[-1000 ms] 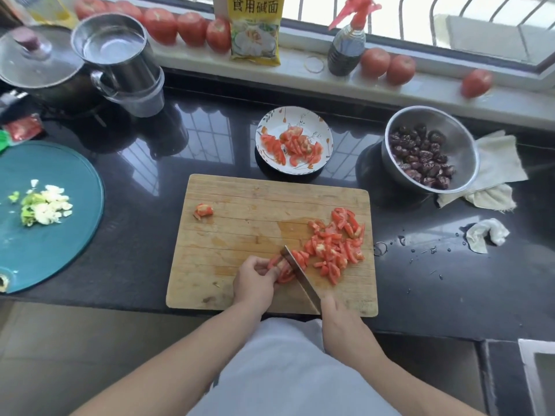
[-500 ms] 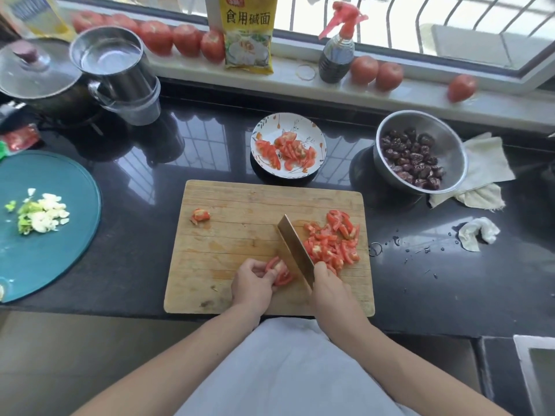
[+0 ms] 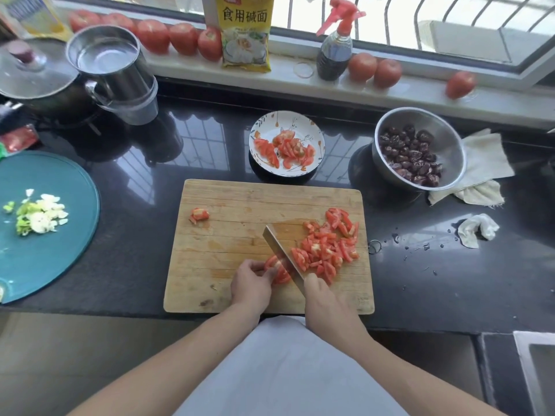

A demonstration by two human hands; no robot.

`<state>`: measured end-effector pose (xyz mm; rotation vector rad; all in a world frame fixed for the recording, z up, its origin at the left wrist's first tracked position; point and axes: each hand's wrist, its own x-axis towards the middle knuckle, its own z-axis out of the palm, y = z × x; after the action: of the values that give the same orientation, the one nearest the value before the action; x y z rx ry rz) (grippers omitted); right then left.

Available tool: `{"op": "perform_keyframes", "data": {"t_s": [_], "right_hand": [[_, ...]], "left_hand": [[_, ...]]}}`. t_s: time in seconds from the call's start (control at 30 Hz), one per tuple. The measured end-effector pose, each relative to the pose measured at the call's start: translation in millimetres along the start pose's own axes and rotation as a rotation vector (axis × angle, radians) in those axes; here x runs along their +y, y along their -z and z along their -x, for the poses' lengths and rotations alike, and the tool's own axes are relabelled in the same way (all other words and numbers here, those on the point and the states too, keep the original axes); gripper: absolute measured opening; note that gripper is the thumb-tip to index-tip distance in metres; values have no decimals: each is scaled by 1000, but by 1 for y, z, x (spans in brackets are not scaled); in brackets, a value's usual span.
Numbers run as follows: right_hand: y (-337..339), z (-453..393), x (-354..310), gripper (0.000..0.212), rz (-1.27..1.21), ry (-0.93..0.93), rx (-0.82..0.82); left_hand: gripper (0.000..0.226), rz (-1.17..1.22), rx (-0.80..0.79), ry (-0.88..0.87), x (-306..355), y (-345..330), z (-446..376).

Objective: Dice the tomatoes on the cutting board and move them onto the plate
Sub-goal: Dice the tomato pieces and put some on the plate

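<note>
In the head view, the left hand point(image 3: 250, 285) is resting on the wooden cutting board point(image 3: 234, 235), and its fingers point(image 3: 264, 271) are curling over a tomato piece point(image 3: 277, 270) and grasping it. The right hand point(image 3: 326, 304) is clenching around the handle of a knife point(image 3: 280, 255), whose blade is standing on its edge just beside the left fingers, touching the held tomato piece. Directly right of the blade, a heap of diced tomato point(image 3: 327, 246) is lying on the board. One small tomato scrap point(image 3: 199, 214) is lying well apart from the fingers, toward the far left part of the board.

Beyond the fingers, just past the far edge of the board, a patterned plate point(image 3: 315, 136) is sitting on the dark desk point(image 3: 135, 175) and is carrying cut tomato point(image 3: 285, 148). To the far right of the fingers, a steel bowl point(image 3: 450, 145) is holding dark dried fruits point(image 3: 411, 157), and it is sitting partly on a pale cloth point(image 3: 486, 157). Far to the left of the fingers, a teal round board point(image 3: 45, 259) is carrying chopped pale green vegetable point(image 3: 39, 214). At the far left, a steel jug point(image 3: 105, 58) with water is standing next to a pot with a glass lid point(image 3: 30, 70). Whole tomatoes point(image 3: 180, 39) are lining the windowsill, together with a yellow packet point(image 3: 244, 31) and a spray bottle point(image 3: 336, 46).
</note>
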<state>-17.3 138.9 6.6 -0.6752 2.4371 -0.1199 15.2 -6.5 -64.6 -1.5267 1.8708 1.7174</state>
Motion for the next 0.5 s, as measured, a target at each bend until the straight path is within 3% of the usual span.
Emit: {"op": "perform_keyframes", "data": {"t_s": [0.23, 0.5], "right_hand": [[-1, 19, 17, 20, 65, -32, -102], [-4, -29, -18, 31, -13, 7, 32]], "left_hand": [[16, -3, -9, 12, 0, 0, 0], [15, -13, -9, -9, -2, 0, -1]]}}
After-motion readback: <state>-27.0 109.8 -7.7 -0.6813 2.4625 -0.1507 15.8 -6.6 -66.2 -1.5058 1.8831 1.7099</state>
